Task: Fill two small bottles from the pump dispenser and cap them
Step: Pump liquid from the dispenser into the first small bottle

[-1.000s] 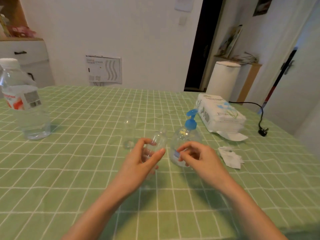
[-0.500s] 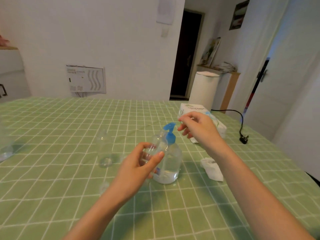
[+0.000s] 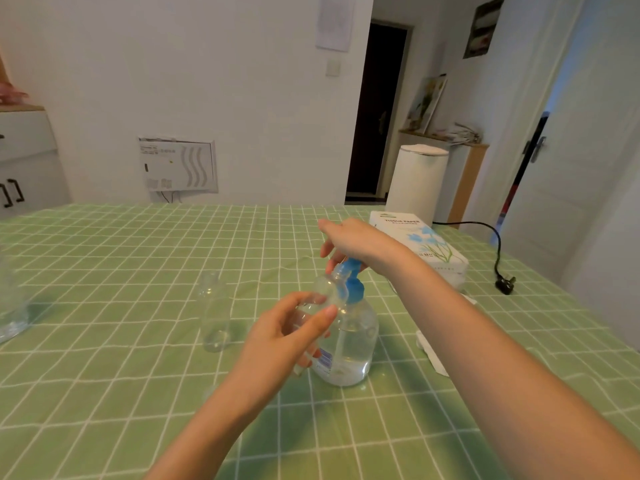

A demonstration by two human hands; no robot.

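Observation:
A clear pump dispenser (image 3: 351, 344) with a blue pump head (image 3: 353, 285) stands on the green checked tablecloth, partly filled with clear liquid. My left hand (image 3: 284, 337) grips a small clear bottle (image 3: 323, 292) and holds it tilted, its open neck right at the blue spout. My right hand (image 3: 356, 242) lies over the top of the pump head, fingers loosely bent, palm down. A second small clear bottle (image 3: 214, 315) stands upright and uncapped to the left of the dispenser. I see no caps.
A tissue paper pack (image 3: 420, 244) lies behind the dispenser on the right, with crumpled tissue (image 3: 431, 351) near my right forearm. A black power plug and cord (image 3: 504, 284) rest at the right edge. A large water bottle (image 3: 8, 306) stands at the far left edge.
My right hand came down from above the tissue pack onto the pump head. My left hand kept the small bottle at the spout. The view shifted right.

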